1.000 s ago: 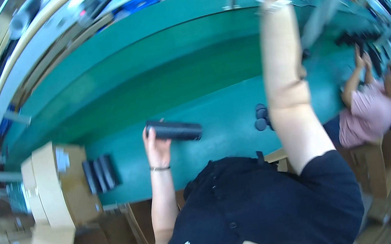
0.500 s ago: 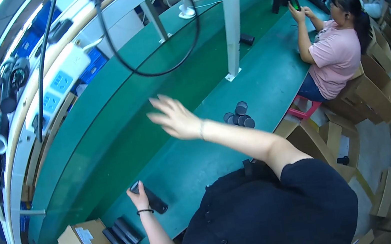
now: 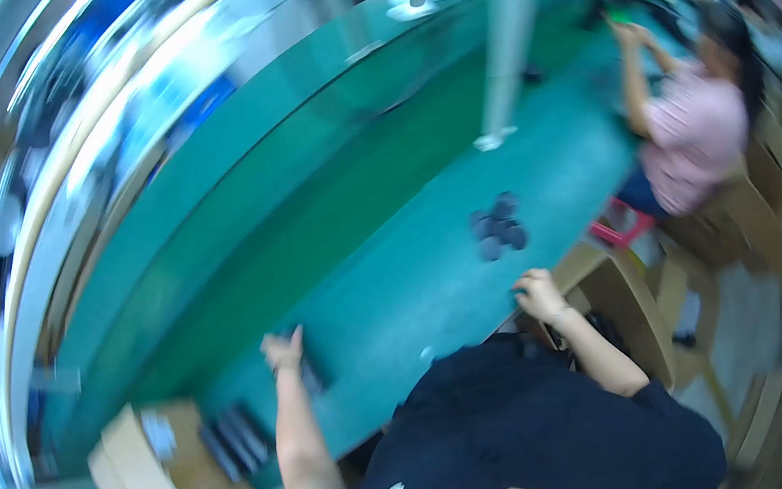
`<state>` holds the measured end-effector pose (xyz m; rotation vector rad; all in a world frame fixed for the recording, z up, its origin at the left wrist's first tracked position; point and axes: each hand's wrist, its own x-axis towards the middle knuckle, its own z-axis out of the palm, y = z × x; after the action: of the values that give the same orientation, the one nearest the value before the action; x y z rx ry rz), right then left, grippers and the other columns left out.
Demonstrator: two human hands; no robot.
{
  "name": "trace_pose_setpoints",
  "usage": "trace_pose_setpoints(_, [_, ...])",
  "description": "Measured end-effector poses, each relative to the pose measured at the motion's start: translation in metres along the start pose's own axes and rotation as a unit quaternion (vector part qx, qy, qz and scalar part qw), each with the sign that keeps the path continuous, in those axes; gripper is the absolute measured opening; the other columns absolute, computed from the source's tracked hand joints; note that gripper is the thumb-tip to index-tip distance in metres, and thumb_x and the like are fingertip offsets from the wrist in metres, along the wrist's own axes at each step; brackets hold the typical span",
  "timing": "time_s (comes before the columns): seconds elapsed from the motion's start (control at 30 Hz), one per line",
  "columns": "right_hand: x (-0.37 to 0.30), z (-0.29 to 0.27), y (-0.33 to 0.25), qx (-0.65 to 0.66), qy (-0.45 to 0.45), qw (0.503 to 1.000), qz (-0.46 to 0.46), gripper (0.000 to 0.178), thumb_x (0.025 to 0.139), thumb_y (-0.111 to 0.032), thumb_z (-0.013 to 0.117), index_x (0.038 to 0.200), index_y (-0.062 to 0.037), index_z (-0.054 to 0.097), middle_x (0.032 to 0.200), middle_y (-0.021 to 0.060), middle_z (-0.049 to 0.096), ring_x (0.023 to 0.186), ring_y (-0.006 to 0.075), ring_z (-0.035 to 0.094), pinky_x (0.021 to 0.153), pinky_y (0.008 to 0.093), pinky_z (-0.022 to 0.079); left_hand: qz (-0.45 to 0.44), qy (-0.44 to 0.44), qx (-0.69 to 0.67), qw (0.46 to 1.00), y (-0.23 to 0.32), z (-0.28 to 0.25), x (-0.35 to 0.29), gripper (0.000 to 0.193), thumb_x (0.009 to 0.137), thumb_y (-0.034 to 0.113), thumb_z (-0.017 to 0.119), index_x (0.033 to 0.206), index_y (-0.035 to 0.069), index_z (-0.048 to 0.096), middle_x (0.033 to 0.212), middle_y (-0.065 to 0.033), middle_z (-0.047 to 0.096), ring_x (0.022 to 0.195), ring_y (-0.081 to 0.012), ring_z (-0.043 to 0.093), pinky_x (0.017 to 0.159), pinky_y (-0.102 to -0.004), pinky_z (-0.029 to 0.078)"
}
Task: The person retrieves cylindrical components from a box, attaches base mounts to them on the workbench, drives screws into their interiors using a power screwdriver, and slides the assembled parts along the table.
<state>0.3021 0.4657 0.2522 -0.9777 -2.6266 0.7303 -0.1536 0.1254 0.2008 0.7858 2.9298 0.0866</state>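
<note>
Out to the left over the green bench, my left hand [image 3: 282,350] is closed around a black cylinder [image 3: 311,373], thumb apart from the fingers on its upper end; motion blurs the grip. By the bench's near edge, my right hand [image 3: 540,295] has its fingers curled in. A dark spot shows at those fingertips, but I cannot make out what it is. Beyond this hand, several round black caps [image 3: 498,226] sit in a loose cluster on the bench top. More black cylinders [image 3: 235,440] lie side by side left of my left hand.
An open cardboard box [image 3: 168,480] stands at the left end. Other cartons [image 3: 622,301] are on the right, below the bench edge. A white post [image 3: 511,34] rises from the bench. A co-worker in pink [image 3: 692,129] sits farther along, holding something dark with a green glow.
My right hand has come down from its raised, spread pose to the near bench edge, fingers now curled. My left hand has shifted slightly farther away, the cylinder turning with it. The view has swung.
</note>
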Motion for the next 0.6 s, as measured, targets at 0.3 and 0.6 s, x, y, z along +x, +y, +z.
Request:
trace_pose_setpoints(0.3, [0.004,0.001,-0.028,0.003,-0.127,0.989,-0.077,0.022,0.073,-0.004,0.062,0.095,-0.0028,0.062,0.101,0.0167,0.055,0.1,0.0335,0.049,0.089,0.0404,0.039,-0.31,0.165,-0.121,0.928,0.009,-0.078,-0.09,0.059,0.075,0.034,0.063,0.124,0.012,0.04,0.123,-0.0163,0.04,0.116,-0.0335,0.036,0.09,-0.0494,0.034])
trace_pose_setpoints(0.6, [0.047,0.023,-0.102,0.047,-0.155,0.972,-0.172,0.019,0.075,0.0,0.059,0.094,-0.0008,0.061,0.096,0.0159,0.057,0.092,0.0318,0.055,0.083,0.0384,0.043,-0.389,0.082,0.158,0.904,-0.128,-0.021,-0.194,0.069,0.077,0.021,0.064,0.134,0.006,0.029,0.114,-0.0144,0.045,0.104,-0.0263,0.048,0.079,-0.0429,0.044])
